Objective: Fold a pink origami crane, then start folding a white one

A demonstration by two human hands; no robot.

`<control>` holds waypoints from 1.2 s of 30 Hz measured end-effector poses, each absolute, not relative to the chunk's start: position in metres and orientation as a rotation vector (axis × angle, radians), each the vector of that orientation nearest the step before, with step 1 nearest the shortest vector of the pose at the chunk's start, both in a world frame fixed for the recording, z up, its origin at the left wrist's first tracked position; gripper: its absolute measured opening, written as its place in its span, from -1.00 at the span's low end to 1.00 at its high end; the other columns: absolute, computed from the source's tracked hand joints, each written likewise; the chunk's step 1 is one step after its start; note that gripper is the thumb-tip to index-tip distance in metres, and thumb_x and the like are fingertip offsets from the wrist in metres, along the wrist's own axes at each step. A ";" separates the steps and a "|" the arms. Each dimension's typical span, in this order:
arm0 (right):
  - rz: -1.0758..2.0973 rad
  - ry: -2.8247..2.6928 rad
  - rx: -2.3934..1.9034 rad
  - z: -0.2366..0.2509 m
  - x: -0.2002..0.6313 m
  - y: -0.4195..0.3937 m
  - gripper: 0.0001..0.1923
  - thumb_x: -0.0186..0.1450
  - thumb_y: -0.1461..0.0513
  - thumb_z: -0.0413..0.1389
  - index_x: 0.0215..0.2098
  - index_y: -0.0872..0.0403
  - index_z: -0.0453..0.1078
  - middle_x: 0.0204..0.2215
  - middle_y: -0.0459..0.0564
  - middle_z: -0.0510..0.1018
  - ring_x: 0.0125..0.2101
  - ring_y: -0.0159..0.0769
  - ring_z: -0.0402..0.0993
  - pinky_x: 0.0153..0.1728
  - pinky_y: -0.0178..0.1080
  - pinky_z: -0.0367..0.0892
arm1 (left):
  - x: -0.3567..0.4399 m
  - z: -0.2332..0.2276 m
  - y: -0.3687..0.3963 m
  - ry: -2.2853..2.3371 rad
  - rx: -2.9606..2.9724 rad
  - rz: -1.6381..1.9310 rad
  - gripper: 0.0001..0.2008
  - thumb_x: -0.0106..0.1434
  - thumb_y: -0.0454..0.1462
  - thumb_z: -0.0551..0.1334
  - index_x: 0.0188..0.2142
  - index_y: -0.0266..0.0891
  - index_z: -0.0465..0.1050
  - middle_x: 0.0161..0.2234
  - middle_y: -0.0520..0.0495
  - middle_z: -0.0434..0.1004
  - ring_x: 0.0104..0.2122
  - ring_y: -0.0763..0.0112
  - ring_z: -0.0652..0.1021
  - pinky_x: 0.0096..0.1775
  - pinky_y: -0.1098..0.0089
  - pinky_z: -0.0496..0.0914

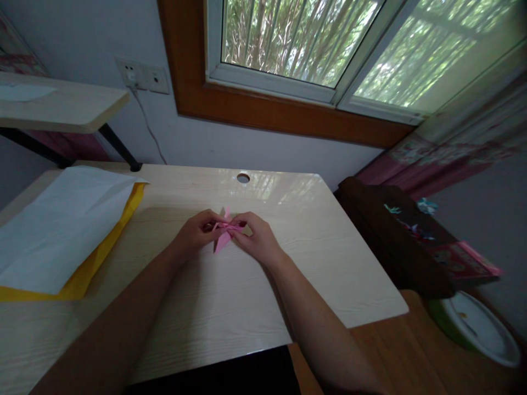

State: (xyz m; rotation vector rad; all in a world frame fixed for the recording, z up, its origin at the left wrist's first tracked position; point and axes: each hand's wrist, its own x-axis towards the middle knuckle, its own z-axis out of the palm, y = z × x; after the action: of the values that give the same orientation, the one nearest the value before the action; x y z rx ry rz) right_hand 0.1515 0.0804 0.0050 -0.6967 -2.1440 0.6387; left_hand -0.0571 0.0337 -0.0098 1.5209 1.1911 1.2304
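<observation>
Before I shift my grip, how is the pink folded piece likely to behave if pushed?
The pink folded piece looks like paper, so it's probably very light and easily nudged. Its thin, pointed flaps would likely bend. The centre, pinched between left hand and right hand, seems layered, so perhaps stiffer.

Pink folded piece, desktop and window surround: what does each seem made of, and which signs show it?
Pink folded piece: probably matte paper; thin, pointed flaps.
Desktop: perhaps wood-effect laminate; pale grain, glossy reflections.
Window surround: possibly varnished wood; brown, grain unclear.
</observation>
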 end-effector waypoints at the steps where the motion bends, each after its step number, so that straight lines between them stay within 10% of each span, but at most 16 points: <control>1: 0.623 -2.149 -0.688 0.006 0.152 0.081 -0.82 0.32 0.20 0.23 -0.11 0.02 0.45 -0.25 0.01 0.60 -0.25 -0.25 0.53 -0.22 -0.21 0.43 | -0.058 -0.009 0.034 1.223 1.549 1.226 -0.82 0.19 -0.19 0.39 -0.22 -0.18 0.57 -0.30 -0.01 0.53 -0.29 0.37 0.53 -0.23 0.40 0.39; 15: 0.789 -1.745 -0.885 -0.004 0.156 0.099 -0.52 0.25 0.12 0.31 0.10 -0.04 0.37 -0.09 0.04 0.54 -0.16 -0.23 0.50 -0.10 -0.14 0.44 | -0.068 0.000 0.040 1.300 1.172 1.532 -0.75 0.07 -0.16 0.46 -0.31 -0.22 0.55 -0.34 0.01 0.54 -0.27 0.37 0.51 -0.17 0.38 0.38; 36: 1.328 -1.547 -0.848 0.000 0.147 0.092 -0.69 0.20 0.08 0.31 -0.13 0.03 0.58 -0.39 -0.06 0.61 -0.43 -0.36 0.46 -0.35 -0.27 0.41 | -0.061 -0.008 0.039 1.045 0.930 1.438 -0.75 -0.02 -0.25 0.52 -0.35 -0.23 0.57 -0.37 0.01 0.56 -0.33 0.43 0.53 -0.22 0.40 0.43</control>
State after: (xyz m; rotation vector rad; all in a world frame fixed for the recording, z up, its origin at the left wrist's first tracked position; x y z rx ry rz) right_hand 0.1468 0.0923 -0.0001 -0.8477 -1.5468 1.3279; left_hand -0.0609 0.0385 -0.0076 0.9302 1.0452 1.4378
